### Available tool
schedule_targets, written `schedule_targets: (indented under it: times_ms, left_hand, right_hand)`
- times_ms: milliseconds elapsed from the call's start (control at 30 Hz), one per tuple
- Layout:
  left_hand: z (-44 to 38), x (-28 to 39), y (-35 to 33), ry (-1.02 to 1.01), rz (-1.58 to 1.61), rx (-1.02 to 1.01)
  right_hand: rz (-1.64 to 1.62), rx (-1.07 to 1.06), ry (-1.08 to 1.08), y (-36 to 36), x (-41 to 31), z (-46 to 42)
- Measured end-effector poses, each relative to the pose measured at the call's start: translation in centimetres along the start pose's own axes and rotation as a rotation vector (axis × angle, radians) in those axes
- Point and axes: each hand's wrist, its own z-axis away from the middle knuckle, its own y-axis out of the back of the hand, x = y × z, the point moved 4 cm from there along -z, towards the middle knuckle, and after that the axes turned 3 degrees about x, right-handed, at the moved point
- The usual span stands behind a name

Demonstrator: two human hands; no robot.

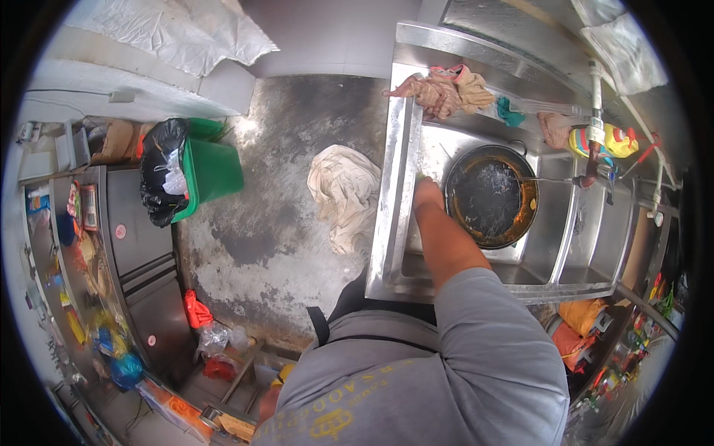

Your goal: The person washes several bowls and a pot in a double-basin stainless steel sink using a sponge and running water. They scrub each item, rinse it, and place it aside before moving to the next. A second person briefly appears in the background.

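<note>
My right hand [428, 194] reaches down into the stainless steel sink [415, 245], at the left side of the basin. Something small and greenish shows at its fingertips; whether the hand grips it I cannot tell. Just right of the hand lies a large round black pan [491, 195], wet inside, with a brown-orange stained rim. A thin stream of water runs into it from the brown tap [588, 179]. My left hand is out of view; only part of the left arm shows low beside the body, near something yellow.
Crumpled cloths [446, 92] and a yellow bottle [620, 140] rest along the sink's back ledge. A beige cloth [343, 192] lies on the floor left of the sink. Farther left stands a green bin [217, 170] with a black liner, beside a steel cabinet [139, 217].
</note>
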Motion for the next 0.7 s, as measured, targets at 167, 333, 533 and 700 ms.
schedule_targets:
  times_ms: [167,333,533,700]
  left_hand:
    - [-0.2,5.1,4.3,-0.188,0.070,0.084]
    - [-2.9,8.9,6.0,-0.230,0.284,0.029]
    - [-6.7,13.6,5.7,-0.145,0.434,0.011]
    - [-8.2,17.8,5.8,-0.245,0.441,0.129]
  right_hand:
    - [0.180,-0.024,0.181,0.2,0.6,-0.3]
    - [0.008,0.052,0.285,10.2,-1.6,5.6]
    - [-0.460,0.039,0.397,18.9,-0.2,12.5]
    - [-0.610,-0.020,0.473,15.8,2.4,11.6]
